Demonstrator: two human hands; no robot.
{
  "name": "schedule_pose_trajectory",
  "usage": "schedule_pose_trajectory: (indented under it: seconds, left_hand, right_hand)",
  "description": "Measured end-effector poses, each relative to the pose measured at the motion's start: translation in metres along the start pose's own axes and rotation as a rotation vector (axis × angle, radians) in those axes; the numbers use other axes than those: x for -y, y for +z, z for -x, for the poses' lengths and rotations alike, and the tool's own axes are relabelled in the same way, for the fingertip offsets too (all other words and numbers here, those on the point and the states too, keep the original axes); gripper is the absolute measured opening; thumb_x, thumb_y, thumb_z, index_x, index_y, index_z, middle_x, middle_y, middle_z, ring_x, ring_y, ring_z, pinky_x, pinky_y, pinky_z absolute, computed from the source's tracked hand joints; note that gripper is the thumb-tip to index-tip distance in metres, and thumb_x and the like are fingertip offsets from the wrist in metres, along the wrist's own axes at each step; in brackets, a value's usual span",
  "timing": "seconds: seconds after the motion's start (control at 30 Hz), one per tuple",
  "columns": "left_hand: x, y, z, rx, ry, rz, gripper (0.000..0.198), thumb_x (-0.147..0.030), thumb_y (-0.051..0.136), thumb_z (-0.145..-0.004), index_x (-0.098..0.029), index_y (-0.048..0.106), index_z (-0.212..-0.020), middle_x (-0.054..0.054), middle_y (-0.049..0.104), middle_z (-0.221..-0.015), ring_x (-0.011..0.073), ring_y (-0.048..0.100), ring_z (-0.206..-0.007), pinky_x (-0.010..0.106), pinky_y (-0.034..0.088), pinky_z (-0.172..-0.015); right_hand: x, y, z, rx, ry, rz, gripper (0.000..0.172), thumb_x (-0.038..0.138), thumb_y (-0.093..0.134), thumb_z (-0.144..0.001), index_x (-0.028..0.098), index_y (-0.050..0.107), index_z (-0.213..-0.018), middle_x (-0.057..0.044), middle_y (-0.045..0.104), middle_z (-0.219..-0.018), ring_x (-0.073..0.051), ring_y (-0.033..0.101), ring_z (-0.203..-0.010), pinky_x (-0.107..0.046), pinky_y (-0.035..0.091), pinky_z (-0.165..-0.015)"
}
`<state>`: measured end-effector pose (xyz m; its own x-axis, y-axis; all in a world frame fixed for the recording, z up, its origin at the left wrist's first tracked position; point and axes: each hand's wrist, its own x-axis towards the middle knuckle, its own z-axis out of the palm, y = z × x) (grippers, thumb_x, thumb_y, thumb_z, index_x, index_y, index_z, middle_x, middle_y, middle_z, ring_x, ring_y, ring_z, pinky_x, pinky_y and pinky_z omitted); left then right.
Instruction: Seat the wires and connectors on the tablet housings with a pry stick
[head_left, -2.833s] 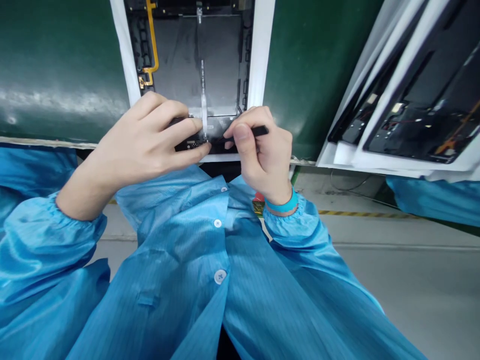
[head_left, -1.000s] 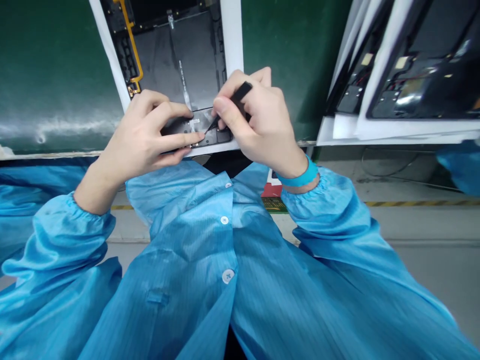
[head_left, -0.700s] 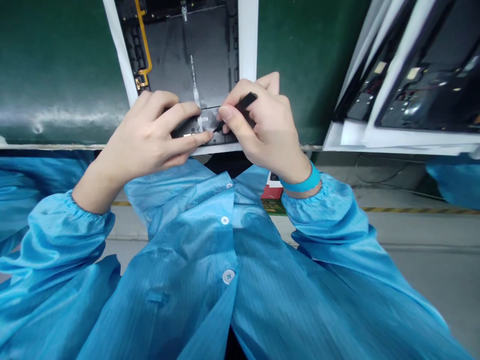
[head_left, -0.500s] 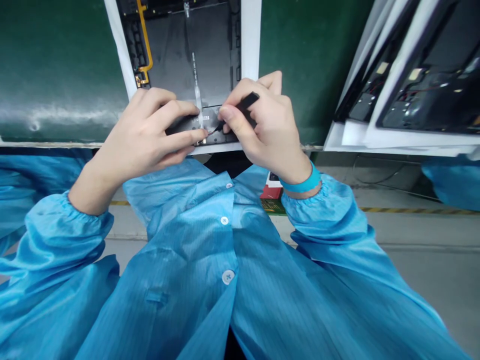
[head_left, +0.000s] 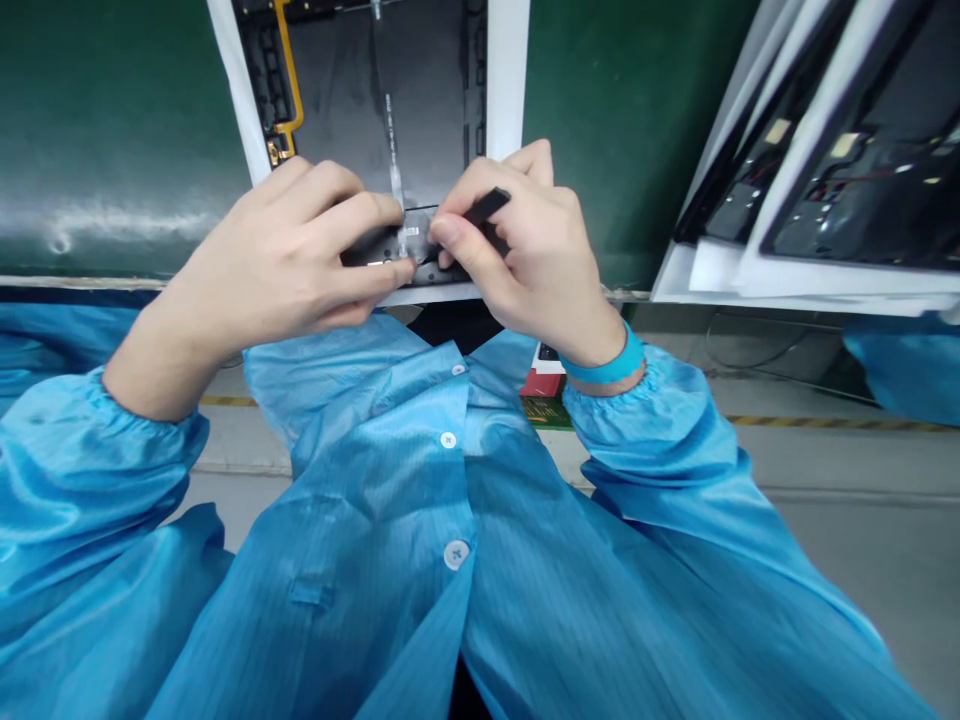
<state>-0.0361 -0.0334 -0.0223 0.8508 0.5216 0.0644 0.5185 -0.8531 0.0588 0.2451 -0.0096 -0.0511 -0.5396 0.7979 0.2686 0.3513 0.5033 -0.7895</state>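
A dark tablet-like device housing (head_left: 424, 110) lies on a white sheet, with a yellow-orange flex cable (head_left: 295, 95) along its left side. Down its middle runs a thin pale strip (head_left: 395, 180). My left hand (head_left: 289, 245) rests over the housing's near left corner, fingers apart, fingertips touching around the strip's lower end. Pinched between my right thumb and fingers are black tweezers (head_left: 489, 206), their thin tip low beside my left fingertips. My right hand (head_left: 525, 235) wears a blue wristband. What the tip touches is too small to make out.
The green tabletop (head_left: 615, 120) ends just before my body. At right, more dark housings (head_left: 870, 170) lie stacked with white sheets (head_left: 712, 270). A red box (head_left: 544, 383) sits below the edge. Blue cloth (head_left: 900, 365) shows at the far right.
My left wrist and forearm have swung outward to the left, while the fingertips stay near the same spot. My right hand and the tweezers have shifted slightly left.
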Motion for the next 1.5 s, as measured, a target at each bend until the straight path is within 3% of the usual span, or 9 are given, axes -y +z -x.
schedule_pose_trajectory:
  seconds: [0.2, 0.4, 0.67, 1.03, 1.17, 1.33, 1.5]
  left_hand:
    - [0.000, 0.004, -0.001, -0.064, 0.015, 0.004, 0.039, -0.040, 0.040, -0.122, -0.020, 0.068, -0.139, 0.004, 0.052, -0.149, 0.0326, 0.068, -0.136, 0.055, 0.065, -0.101]
    - [0.000, 0.009, -0.002, -0.141, 0.016, 0.081, 0.033, -0.035, 0.050, -0.120, -0.016, 0.066, -0.142, 0.009, 0.062, -0.151, 0.0355, 0.069, -0.133, 0.059, 0.068, -0.101]
    - [0.005, 0.006, -0.004, -0.075, 0.048, 0.028, 0.034, -0.037, 0.054, -0.119, -0.020, 0.068, -0.146, 0.009, 0.063, -0.154, 0.0340, 0.070, -0.128, 0.057, 0.072, -0.094]
    - [0.003, 0.006, -0.004, -0.029, -0.003, 0.032, 0.040, -0.042, 0.046, -0.121, -0.022, 0.074, -0.142, 0.009, 0.060, -0.153, 0.0326, 0.065, -0.135, 0.054, 0.067, -0.101]
    - [0.004, 0.003, -0.004, -0.072, 0.066, 0.000, 0.039, -0.043, 0.048, -0.121, -0.019, 0.068, -0.145, 0.010, 0.061, -0.145, 0.0325, 0.069, -0.129, 0.051, 0.069, -0.095]
    - [0.008, 0.003, -0.001, 0.051, 0.050, -0.008, 0.047, -0.048, 0.036, -0.123, -0.025, 0.060, -0.157, 0.004, 0.055, -0.150, 0.0325, 0.067, -0.141, 0.055, 0.065, -0.105]
    - [0.008, 0.002, -0.003, 0.012, 0.041, 0.022, 0.044, -0.044, 0.038, -0.122, -0.023, 0.068, -0.146, 0.004, 0.058, -0.145, 0.0325, 0.068, -0.139, 0.055, 0.065, -0.103]
  right_hand:
    - [-0.002, 0.001, -0.005, 0.055, -0.073, 0.170, 0.032, 0.047, 0.041, -0.121, 0.032, 0.060, -0.099, -0.002, 0.075, -0.090, -0.028, 0.070, -0.087, -0.053, 0.053, -0.105]
    - [0.003, -0.002, -0.006, 0.048, 0.046, 0.162, 0.030, 0.045, 0.046, -0.120, 0.033, 0.059, -0.095, -0.001, 0.076, -0.083, -0.029, 0.072, -0.096, -0.051, 0.049, -0.108]
    - [0.007, -0.004, -0.005, -0.014, 0.081, 0.065, 0.025, 0.034, 0.053, -0.117, 0.034, 0.058, -0.093, 0.001, 0.074, -0.073, -0.030, 0.069, -0.093, -0.051, 0.049, -0.107]
    - [-0.004, 0.003, -0.004, -0.066, 0.021, 0.023, 0.050, 0.068, 0.035, -0.118, 0.033, 0.060, -0.093, -0.001, 0.074, -0.075, -0.029, 0.068, -0.088, -0.055, 0.051, -0.105]
    - [0.001, 0.000, -0.003, -0.038, 0.063, -0.007, 0.046, 0.068, 0.041, -0.117, 0.035, 0.062, -0.092, -0.001, 0.075, -0.076, -0.032, 0.069, -0.091, -0.057, 0.051, -0.109]
    - [0.001, -0.002, -0.001, -0.030, 0.080, 0.018, 0.041, 0.064, 0.043, -0.117, 0.036, 0.063, -0.095, -0.001, 0.074, -0.074, -0.032, 0.069, -0.092, -0.057, 0.052, -0.111]
    - [0.000, -0.001, -0.001, -0.039, 0.073, 0.006, 0.031, 0.052, 0.050, -0.117, 0.037, 0.063, -0.094, 0.000, 0.074, -0.074, -0.032, 0.068, -0.092, -0.056, 0.052, -0.109]
